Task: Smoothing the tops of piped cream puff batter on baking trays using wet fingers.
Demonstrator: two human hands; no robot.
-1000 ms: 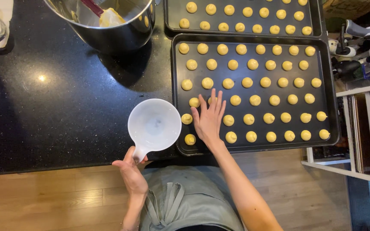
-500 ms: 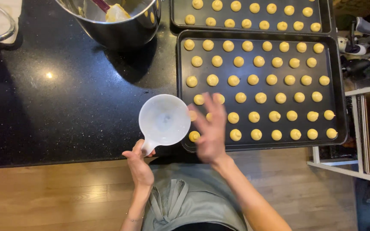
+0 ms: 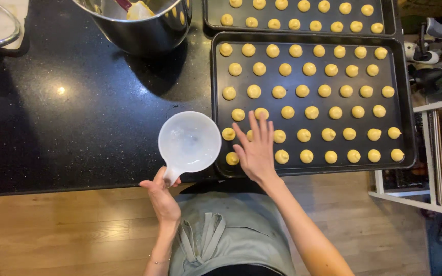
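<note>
Two bare hands work at the near edge of a black counter (image 3: 78, 117), where a dark baking tray (image 3: 407, 102) holds rows of small, round yellow dough mounds (image 3: 306, 156). The left hand (image 3: 162, 197) is closed around the short handle of a white plastic measuring cup (image 3: 189, 141), holding it level over the counter's edge, just beside the tray's lower-left corner. The right hand (image 3: 256, 153) holds nothing: its fingers are straight and slightly spread, palm down, over the mounds in that same corner. Judging by this pose, the step in hand is touching or smoothing the mounds one at a time, with the cup kept close by; the next touch would call for a light fingertip, since the mounds look soft and sit close together, and for the cup to stay level. Whether the fingertips actually meet the dough cannot be told, because the hand covers several mounds beneath it. What the cup contains is also hard to make out; its inside shows only a faint sheen. A second tray (image 3: 208, 15) of the same mounds is cut off at the top edge, as is a large steel pot (image 3: 144, 30) with pale batter inside. The person's grey apron (image 3: 231, 230) fills the foreground, and a white rack (image 3: 436, 153) stands at right.
</note>
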